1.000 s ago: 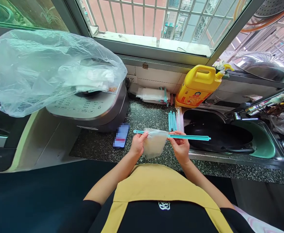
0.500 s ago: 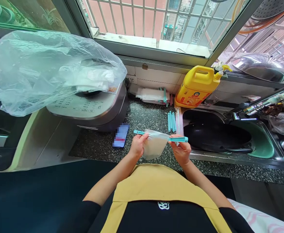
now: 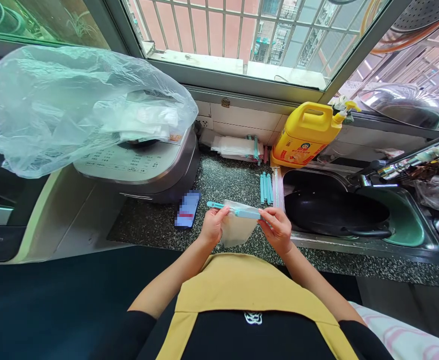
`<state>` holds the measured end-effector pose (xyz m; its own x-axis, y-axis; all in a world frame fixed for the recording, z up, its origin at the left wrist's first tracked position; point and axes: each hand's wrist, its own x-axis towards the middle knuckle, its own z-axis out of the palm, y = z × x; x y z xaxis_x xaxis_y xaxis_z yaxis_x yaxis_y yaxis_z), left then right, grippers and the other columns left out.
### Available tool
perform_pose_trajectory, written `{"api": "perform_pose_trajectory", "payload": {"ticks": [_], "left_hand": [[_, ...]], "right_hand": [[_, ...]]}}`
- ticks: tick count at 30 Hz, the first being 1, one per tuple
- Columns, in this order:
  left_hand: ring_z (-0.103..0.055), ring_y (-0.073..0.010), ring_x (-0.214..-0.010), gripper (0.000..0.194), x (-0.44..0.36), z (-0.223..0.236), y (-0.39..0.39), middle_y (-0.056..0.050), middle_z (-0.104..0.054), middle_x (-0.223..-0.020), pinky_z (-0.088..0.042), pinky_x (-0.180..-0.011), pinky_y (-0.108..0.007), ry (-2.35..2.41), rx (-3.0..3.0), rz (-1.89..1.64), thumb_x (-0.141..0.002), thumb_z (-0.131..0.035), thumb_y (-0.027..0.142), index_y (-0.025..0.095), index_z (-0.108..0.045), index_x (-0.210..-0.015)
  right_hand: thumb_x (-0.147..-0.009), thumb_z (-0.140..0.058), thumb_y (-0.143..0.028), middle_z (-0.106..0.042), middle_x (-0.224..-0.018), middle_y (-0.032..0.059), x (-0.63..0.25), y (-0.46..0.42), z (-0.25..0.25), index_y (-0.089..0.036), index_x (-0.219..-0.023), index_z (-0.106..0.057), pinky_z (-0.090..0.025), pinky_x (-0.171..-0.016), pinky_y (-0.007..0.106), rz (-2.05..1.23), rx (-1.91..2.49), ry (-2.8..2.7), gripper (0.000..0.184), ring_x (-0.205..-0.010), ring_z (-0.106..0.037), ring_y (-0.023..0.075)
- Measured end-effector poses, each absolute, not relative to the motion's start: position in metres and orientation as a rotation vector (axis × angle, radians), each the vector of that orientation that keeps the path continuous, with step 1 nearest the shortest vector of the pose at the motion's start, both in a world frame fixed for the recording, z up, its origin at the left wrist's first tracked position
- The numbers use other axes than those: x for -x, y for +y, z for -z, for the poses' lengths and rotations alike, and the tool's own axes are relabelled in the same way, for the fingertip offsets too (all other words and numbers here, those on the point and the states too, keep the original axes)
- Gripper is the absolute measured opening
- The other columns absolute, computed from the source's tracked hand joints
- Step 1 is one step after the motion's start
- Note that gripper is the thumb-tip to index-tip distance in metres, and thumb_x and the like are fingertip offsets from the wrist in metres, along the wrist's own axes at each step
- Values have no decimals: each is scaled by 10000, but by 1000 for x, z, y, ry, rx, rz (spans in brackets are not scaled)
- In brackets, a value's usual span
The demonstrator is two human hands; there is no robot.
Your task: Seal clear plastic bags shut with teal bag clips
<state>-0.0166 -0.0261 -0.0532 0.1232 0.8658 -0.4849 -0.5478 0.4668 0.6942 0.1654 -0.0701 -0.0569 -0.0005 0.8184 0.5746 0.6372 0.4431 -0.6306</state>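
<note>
A small translucent plastic bag [image 3: 238, 232] is held up in front of me over the counter. Along its top edge lies a light-blue bag sealing clip [image 3: 247, 214], whose thin end sticks out past the bag on the left. My left hand [image 3: 213, 224] pinches the bag's upper left corner together with that part of the clip. At the bag's upper right, my right hand [image 3: 277, 230] is closed on the clip's right end. Several more blue sealing clips [image 3: 266, 188] lie side by side on the counter just beyond the right hand.
Left of the hands lies a phone [image 3: 187, 210], by a rice cooker [image 3: 129, 167] topped with a large plastic bag [image 3: 54, 110]. Packed bags [image 3: 236, 147] lie along the wall. A yellow jug [image 3: 304, 137] stands by the sink, where a black wok [image 3: 332, 212] rests.
My right hand has moved left, and the wider part of the clip has slid from beyond the bag's right side onto its top edge. My left hand stays in place.
</note>
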Motion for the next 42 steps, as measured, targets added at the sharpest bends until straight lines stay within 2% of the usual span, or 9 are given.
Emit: {"api": "perform_pose_trajectory", "payload": {"ticks": [6,9,18,23,29,35,42], "left_hand": [[-668,-237,-710,307,16,52,-26,-41,-670,-559,-493,-649,-302,977,-411,-1057,-448,-816,355,141,-636,-577],[-669,-233,-702,294,16,52,-26,-35,-672,-560,-498,-641,-299,992,-419,-1075,-436,-815,341,146,-633,-558],[-654,-209,-673,259,20,55,-25,-10,-647,-526,-492,-633,-284,1020,-517,-1103,-454,-808,329,150,-646,-546],[-645,-199,-661,259,20,59,-25,-9,-651,-538,-491,-630,-284,1028,-537,-1109,-454,-815,323,151,-654,-562],[-587,-148,-556,259,23,55,-26,2,-632,-508,-455,-584,-249,1071,-590,-1120,-434,-826,309,148,-655,-542],[-550,-130,-525,226,28,52,-29,-1,-623,-514,-420,-546,-236,1073,-614,-1081,-477,-814,292,144,-661,-554],[-583,-149,-583,243,28,56,-33,-10,-643,-545,-471,-615,-254,991,-633,-1061,-431,-848,259,150,-689,-579]], "right_hand": [[-820,-576,-147,-626,-873,52,-163,-70,58,-318,-1131,-656,-543,-639,318,-179,1217,-1752,364,-760,-617,167],[-823,-570,-141,-623,-878,56,-162,-70,59,-300,-1124,-657,-547,-660,319,-197,1225,-1747,351,-779,-622,168],[-785,-630,-181,-650,-871,47,-160,-67,54,-281,-937,-682,-549,-696,338,-339,1223,-1651,189,-781,-634,170],[-790,-646,-274,-688,-994,76,-157,-67,55,-252,-867,-688,-548,-793,387,-603,1245,-1480,91,-915,-650,208],[-674,-750,-397,-713,-882,49,-153,-65,57,-241,-1015,-684,-562,-661,310,-1020,1269,-1071,381,-772,-657,172],[-585,-786,-459,-707,-748,41,-153,-66,49,-191,-828,-726,-497,-491,243,-1258,1291,-960,366,-582,-593,129],[-570,-790,-481,-677,-673,11,-149,-69,49,-197,-746,-703,-484,-521,250,-1253,1299,-895,345,-568,-560,121]]}}
